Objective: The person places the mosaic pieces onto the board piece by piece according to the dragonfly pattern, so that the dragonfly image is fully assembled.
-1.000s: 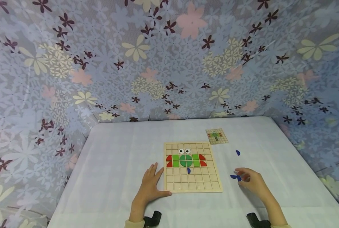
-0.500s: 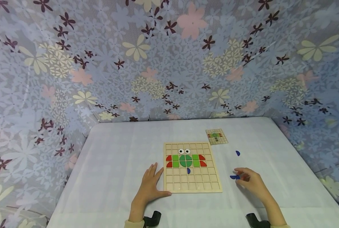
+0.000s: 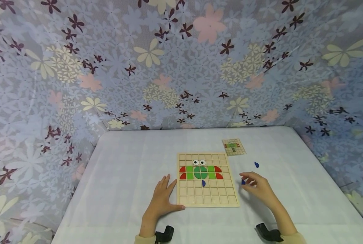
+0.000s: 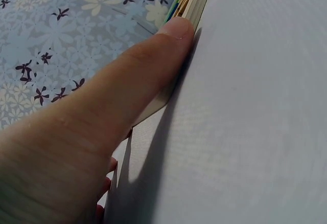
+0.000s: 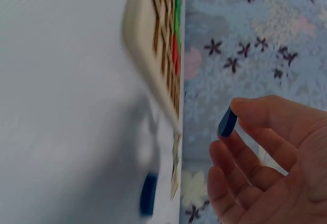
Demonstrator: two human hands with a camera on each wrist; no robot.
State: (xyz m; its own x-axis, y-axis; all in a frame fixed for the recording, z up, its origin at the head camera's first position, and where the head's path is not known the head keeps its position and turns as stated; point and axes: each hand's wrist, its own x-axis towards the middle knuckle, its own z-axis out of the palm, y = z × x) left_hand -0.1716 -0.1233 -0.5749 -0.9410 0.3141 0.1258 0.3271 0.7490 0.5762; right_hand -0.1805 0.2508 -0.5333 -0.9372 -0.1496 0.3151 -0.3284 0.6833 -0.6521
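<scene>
My left hand [image 3: 162,199] rests at the left side of a square wooden grid board [image 3: 212,200], fingers spread and thumb on its near left corner. In the left wrist view the thumb [image 4: 148,63] touches the board's edge. My right hand [image 3: 259,188], raised right of the board, pinches a small blue rounded tile [image 5: 228,122] between thumb and fingertip. On the board lie red, light green and darker green tiles, two round eye tiles [image 3: 199,162] and a single blue tile [image 3: 204,183]. Another blue tile [image 3: 256,165] lies on the table to the right.
A small picture card [image 3: 234,147] with a similar coloured figure lies beyond the board's far right corner. White cloth covers the table [image 3: 132,162]. A flowered backdrop [image 3: 175,67] stands behind and at both sides.
My right hand has lifted and moved left toward the board with a blue tile. The two blue tiles beside it no longer show on the cloth. My left hand stays in place.
</scene>
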